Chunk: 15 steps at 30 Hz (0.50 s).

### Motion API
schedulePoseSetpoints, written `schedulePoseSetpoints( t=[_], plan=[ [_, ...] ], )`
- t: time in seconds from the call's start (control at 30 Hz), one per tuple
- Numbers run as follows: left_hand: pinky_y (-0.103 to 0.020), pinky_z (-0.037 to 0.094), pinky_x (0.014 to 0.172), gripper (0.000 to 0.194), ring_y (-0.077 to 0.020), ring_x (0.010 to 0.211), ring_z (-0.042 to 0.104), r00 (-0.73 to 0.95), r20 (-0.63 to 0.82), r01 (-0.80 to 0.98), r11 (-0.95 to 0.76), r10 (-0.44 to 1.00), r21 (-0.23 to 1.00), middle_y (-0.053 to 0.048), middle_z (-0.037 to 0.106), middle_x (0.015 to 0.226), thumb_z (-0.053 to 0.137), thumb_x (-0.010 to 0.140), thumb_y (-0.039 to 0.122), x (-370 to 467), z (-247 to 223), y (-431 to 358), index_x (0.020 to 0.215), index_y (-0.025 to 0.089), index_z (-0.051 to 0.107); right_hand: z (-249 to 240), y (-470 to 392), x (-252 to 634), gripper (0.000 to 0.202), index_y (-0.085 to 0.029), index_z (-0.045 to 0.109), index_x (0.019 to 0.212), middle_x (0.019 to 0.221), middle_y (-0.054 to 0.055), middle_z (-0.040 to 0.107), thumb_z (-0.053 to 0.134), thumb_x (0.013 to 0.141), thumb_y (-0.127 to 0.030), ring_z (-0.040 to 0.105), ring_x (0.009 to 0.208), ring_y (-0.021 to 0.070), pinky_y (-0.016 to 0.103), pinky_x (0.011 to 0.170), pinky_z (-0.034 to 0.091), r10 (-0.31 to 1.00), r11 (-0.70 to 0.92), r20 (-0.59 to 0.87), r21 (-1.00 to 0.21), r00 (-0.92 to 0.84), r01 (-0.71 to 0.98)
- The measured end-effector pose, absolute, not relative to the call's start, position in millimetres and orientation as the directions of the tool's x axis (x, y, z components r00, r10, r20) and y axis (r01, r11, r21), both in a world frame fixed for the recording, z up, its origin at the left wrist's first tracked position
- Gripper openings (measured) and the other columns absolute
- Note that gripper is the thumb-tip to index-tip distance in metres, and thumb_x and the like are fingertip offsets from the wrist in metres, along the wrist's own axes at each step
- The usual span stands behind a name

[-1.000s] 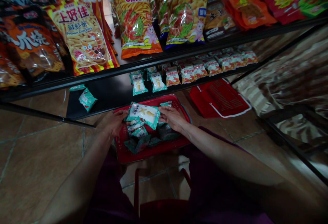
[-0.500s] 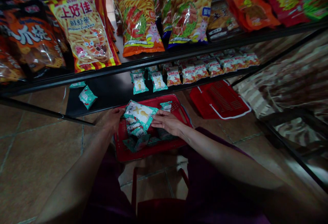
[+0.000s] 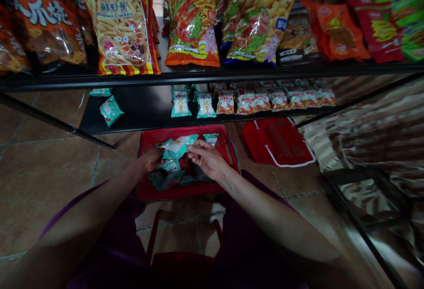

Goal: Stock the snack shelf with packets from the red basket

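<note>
The tiled floor [image 3: 49,183] supports a black shelf rack [image 3: 185,77] with two visible levels. The upper level carries large snack bags: an orange-and-black bag [image 3: 49,20] at the left, a prawn cracker bag [image 3: 122,28] beside it, an orange-edged bag [image 3: 195,24] near the centre, and a blue-edged bag [image 3: 261,20] to the right of that.

A red basket [image 3: 227,148] is positioned directly in front of the lower shelf [image 3: 142,108], between the person's knees and the rack. A second red basket [image 3: 281,139], with a white handle, lies on the floor to the right, apart from the first.

The left hand [image 3: 153,159] is closed on the left end of a green-and-white packet [image 3: 180,147]; part of this grip is hidden. The right hand [image 3: 206,156] pinches the right edge of the same packet between thumb and fingertips. The packet is located above the basket, tilted, with its right end higher.

Loose packets [image 3: 172,178] lie below it inside the basket. On the lower shelf, a single packet [image 3: 111,110] lies at the left; red-and-white packets [image 3: 247,102] form a row at the right.
</note>
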<state>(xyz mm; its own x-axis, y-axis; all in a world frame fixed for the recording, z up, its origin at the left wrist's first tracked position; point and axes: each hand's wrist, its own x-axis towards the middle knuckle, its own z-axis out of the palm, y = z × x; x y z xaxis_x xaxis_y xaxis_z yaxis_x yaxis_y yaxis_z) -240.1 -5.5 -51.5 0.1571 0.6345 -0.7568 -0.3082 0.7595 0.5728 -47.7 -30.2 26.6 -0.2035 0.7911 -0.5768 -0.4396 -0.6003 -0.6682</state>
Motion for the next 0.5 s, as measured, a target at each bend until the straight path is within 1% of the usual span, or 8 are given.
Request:
schedulePoseSetpoints(
  t=[0.13, 0.23, 0.3, 0.37, 0.43, 0.5],
  plan=[
    [-0.017, 0.035, 0.036, 0.015, -0.0083, 0.042, 0.048, 0.172, -0.791, -0.287, 0.798, 0.587, 0.530, -0.003, 0.057, 0.052, 0.054, 0.075, 0.000, -236.6, -48.6, -4.7, 0.067, 0.011, 0.060, 28.1, -30.7, -45.1, 0.034, -0.018, 0.054, 0.064, 0.056, -0.007, 0.062, 0.084, 0.049, -0.025, 0.057, 0.048, 0.0046, 0.013, 0.045, 0.043, 0.803, -0.587, -0.561, -0.684, -0.202, -0.433],
    [-0.017, 0.038, 0.038, 0.015, -0.0084, 0.043, 0.050, 0.152, -0.787, -0.299, 0.787, 0.598, 0.540, -0.004, 0.059, 0.056, 0.051, 0.077, 0.000, -239.8, -46.2, 1.0, 0.071, 0.010, 0.060, 28.9, -30.3, -43.1, 0.037, -0.019, 0.052, 0.063, 0.055, -0.008, 0.060, 0.084, 0.048, -0.028, 0.056, 0.049, 0.0046, 0.014, 0.046, 0.043, 0.820, -0.566, -0.541, -0.717, -0.187, -0.408],
    [-0.017, 0.040, 0.038, 0.014, -0.0083, 0.044, 0.052, 0.132, -0.770, -0.322, 0.761, 0.625, 0.563, -0.004, 0.060, 0.059, 0.051, 0.078, 0.001, -243.3, -45.3, 4.6, 0.073, 0.010, 0.060, 29.3, -29.9, -43.1, 0.037, -0.019, 0.051, 0.063, 0.053, -0.008, 0.059, 0.083, 0.049, -0.032, 0.055, 0.048, 0.0054, 0.015, 0.046, 0.042, 0.849, -0.527, -0.501, -0.776, -0.169, -0.345],
    [-0.018, 0.044, 0.042, 0.012, -0.0091, 0.047, 0.055, 0.112, -0.748, -0.359, 0.728, 0.655, 0.584, -0.004, 0.061, 0.062, 0.053, 0.078, 0.001, -246.4, -45.0, 6.9, 0.072, 0.010, 0.061, 29.6, -29.4, -43.8, 0.035, -0.020, 0.050, 0.063, 0.049, -0.008, 0.055, 0.080, 0.053, -0.037, 0.053, 0.045, 0.0061, 0.016, 0.043, 0.040, 0.897, -0.442, -0.421, -0.862, -0.135, -0.248],
    [-0.021, 0.050, 0.050, 0.010, -0.0112, 0.055, 0.060, 0.114, -0.725, -0.405, 0.698, 0.679, 0.591, -0.006, 0.063, 0.066, 0.056, 0.076, 0.002, -248.7, -45.3, 8.1, 0.072, 0.010, 0.061, 29.6, -29.0, -44.8, 0.033, -0.021, 0.050, 0.063, 0.046, -0.009, 0.052, 0.076, 0.057, -0.040, 0.050, 0.043, 0.0063, 0.017, 0.042, 0.038, 0.940, -0.337, -0.323, -0.930, -0.109, -0.144],
    [-0.023, 0.053, 0.058, 0.010, -0.0129, 0.062, 0.063, 0.127, -0.701, -0.447, 0.672, 0.702, 0.591, -0.007, 0.065, 0.071, 0.057, 0.075, 0.001, -250.7, -45.8, 8.7, 0.071, 0.010, 0.061, 29.2, -28.6, -45.3, 0.030, -0.022, 0.049, 0.065, 0.046, -0.009, 0.051, 0.072, 0.062, -0.042, 0.047, 0.041, 0.0065, 0.018, 0.042, 0.038, 0.958, -0.274, -0.265, -0.958, -0.108, -0.085]
  ],
)
